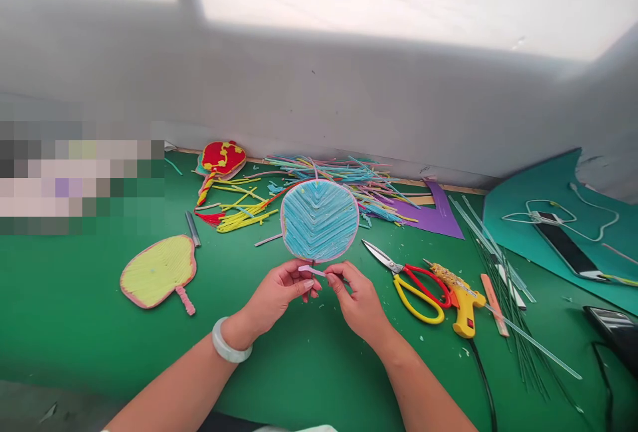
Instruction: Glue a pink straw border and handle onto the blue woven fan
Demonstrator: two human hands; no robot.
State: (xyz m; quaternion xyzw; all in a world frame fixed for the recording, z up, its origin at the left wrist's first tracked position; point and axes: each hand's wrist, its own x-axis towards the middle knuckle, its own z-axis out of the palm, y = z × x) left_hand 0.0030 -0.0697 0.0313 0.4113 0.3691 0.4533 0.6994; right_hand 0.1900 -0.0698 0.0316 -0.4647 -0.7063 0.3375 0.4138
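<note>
A round blue hand fan (pixel 319 222) with a ribbed, chevron-like face and pink rim stands upright in front of me. My left hand (pixel 276 296) pinches its thin dark stem just under the rim. Across that stem lies a pale pink strip (pixel 315 271), which looks like a pipe cleaner. Its right end is between the thumb and fingers of my right hand (pixel 357 299). The left fingers partly hide the stem and the strip's other end. To the left, a yellow leaf-shaped fan (pixel 160 271) with a pink edge and handle lies on the green table (pixel 299 379).
Scissors (pixel 406 279) and a yellow glue gun (pixel 464 306) lie to my right, beside glue sticks and thin green wires (pixel 518 332). Behind the fan are many coloured pipe cleaners (pixel 343 173), a purple sheet (pixel 441 216) and a red fan (pixel 224 158). A phone (pixel 565 246) rests far right.
</note>
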